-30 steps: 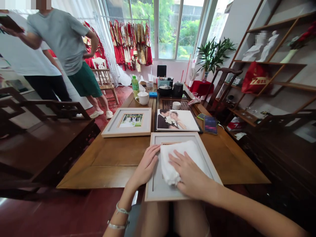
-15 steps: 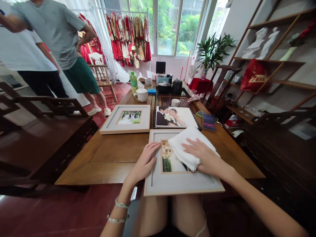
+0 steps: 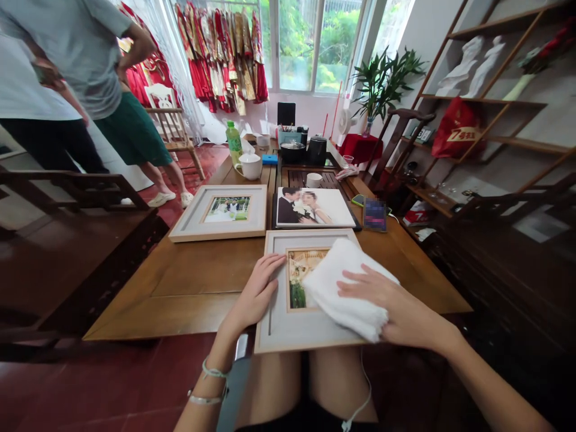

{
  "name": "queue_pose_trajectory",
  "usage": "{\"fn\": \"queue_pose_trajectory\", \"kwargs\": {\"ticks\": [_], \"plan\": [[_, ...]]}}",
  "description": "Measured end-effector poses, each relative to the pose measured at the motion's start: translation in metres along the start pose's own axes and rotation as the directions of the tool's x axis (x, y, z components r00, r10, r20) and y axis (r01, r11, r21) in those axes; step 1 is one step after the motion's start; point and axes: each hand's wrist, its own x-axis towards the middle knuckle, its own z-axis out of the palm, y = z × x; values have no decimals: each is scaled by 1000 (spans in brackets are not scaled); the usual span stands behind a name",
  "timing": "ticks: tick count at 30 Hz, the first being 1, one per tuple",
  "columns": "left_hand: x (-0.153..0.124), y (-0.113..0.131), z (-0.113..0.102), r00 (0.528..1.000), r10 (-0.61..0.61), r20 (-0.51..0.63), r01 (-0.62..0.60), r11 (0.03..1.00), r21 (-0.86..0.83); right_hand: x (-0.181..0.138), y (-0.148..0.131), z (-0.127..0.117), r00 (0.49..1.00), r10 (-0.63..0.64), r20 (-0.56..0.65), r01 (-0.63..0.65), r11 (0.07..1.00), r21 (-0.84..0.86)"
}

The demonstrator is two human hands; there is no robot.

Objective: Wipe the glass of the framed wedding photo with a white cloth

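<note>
Your right hand [image 3: 398,309] lies flat, fingers spread, palm pressing a folded white cloth [image 3: 344,288] onto the glass of the pale wood-framed photo [image 3: 288,321], which rests at the near edge of the brown wooden table [image 3: 202,282]. Your left hand [image 3: 256,294] lies open, fingers extended, touching the frame's left border, gripping nothing.

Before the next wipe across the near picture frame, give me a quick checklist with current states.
1. Left hand flat on the picture frame, steadying its left edge: ok.
2. Right hand pressing the white cloth on the glass: ok.
3. Frame fully on the table: not ok, its near edge overhangs toward the lap.
4. Phone apart from the cloth: ok.
5. Glass clean: cannot tell.
</note>
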Motion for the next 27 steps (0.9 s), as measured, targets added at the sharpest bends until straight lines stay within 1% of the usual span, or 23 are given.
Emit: {"fn": "queue_pose_trajectory", "kwargs": {"ticks": [2, 4, 5, 7, 9, 11, 15, 18, 20, 22, 24, 27], "plan": [[0, 1, -1, 1000, 1, 2, -1, 1000, 11, -19, -17, -8, 996, -20, 81, 11, 994, 113], [1, 3, -1, 1000, 6, 10, -6, 1000, 23, -31, -25, -15, 989, -36, 141, 8, 981, 195], [1, 3, -2, 1000, 8, 17, -9, 1000, 28, -34, -25, -18, 987, -36, 159, 2, 977, 212], [2, 4, -3, 999, 10, 30, -11, 999, 37, -32, -18, -19, 988, -19, 153, -11, 981, 194], [2, 4, -4, 999, 8, 40, -10, 999, 43, -21, -3, -17, 995, 12, 95, -23, 993, 120], [2, 4, -4, 999, 12, 42, -14, 999, 48, -4, 16, -12, 999, 38, 0, -38, 999, 33], [2, 4, -4, 999, 19, 36, -21, 998, 51, 33, 54, -8, 980, 72, -186, -86, 994, -67], [2, 3, -3, 999, 16, 30, -17, 999, 48, 49, 65, -7, 964, 104, -245, -131, 987, -95], [2, 2, -3, 1000, 9, 23, -10, 999, 47, 49, 61, -5, 962, 115, -249, -147, 983, -113], [2, 1, -2, 1000, 5, 18, -6, 999, 45, 38, 49, -3, 967, 127, -220, -158, 979, -132], [2, 0, -2, 1000, 6, 13, -7, 999, 42, 19, 31, -1, 976, 143, -164, -167, 976, -138], [2, 0, -2, 1000, 7, 9, -7, 999, 45, -18, 2, -3, 981, 179, -76, -186, 977, -103]]}}
